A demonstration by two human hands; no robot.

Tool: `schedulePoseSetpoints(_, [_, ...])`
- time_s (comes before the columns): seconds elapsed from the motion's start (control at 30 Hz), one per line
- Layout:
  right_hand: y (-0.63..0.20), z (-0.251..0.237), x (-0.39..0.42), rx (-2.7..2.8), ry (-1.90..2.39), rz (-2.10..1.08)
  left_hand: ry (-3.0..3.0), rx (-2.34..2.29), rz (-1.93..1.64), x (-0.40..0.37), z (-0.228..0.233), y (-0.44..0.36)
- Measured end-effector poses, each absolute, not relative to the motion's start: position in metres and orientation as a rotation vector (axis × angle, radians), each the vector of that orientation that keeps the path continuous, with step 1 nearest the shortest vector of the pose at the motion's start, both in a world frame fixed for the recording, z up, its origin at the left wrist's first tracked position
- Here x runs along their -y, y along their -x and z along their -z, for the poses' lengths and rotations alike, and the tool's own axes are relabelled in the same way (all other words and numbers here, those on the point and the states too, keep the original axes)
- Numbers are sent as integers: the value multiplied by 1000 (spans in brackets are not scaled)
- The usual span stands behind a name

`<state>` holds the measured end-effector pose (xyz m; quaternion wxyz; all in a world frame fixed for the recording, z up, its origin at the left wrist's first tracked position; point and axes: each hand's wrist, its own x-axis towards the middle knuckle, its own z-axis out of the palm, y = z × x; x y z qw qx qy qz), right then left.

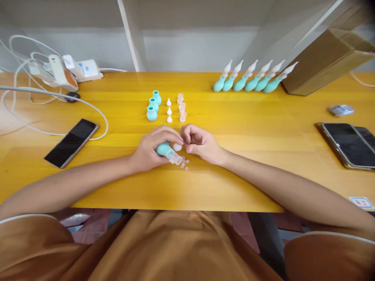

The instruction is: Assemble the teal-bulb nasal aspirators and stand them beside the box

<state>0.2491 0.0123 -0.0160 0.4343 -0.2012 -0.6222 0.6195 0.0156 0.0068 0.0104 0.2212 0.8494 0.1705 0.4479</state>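
Observation:
My left hand (149, 150) is wrapped round a teal squeeze bulb (164, 149) of a nasal aspirator. A clear connector (175, 157) is fitted in the bulb's mouth and points down to the right. By the left fingertips is a whitish translucent piece (177, 147); which hand carries it I cannot tell. Right beside it, my right hand (202, 144) is closed with curled fingers, close to the left fingertips. Whatever it pinches is hidden or too small to make out. Several tiny clear rings (184, 161) lie on the table just under the connector.
Behind my hands stand three teal bulbs (151, 113), three white tips (169, 111) and three clear connectors (183, 116). Several assembled aspirators (240, 83) line the back right, near a cardboard box (319, 58). Phones (72, 143) lie at both sides; cables and chargers (84, 70) crowd the back left.

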Motion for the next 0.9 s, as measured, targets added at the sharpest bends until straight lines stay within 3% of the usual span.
schedulePoseSetpoints(0.17, [-253,11,-7,1663,557,-1585,-2456,-525,-1132,-7,-5,-13])
schedulePoseSetpoints(0.53, [-249,2,4,2024,756,-1190,-2631,-489,-1063,-1,-6,-13])
schedulePoseSetpoints(0.9, [-257,0,-2,2105,481,-1561,-2663,-365,-996,-8,4,-7])
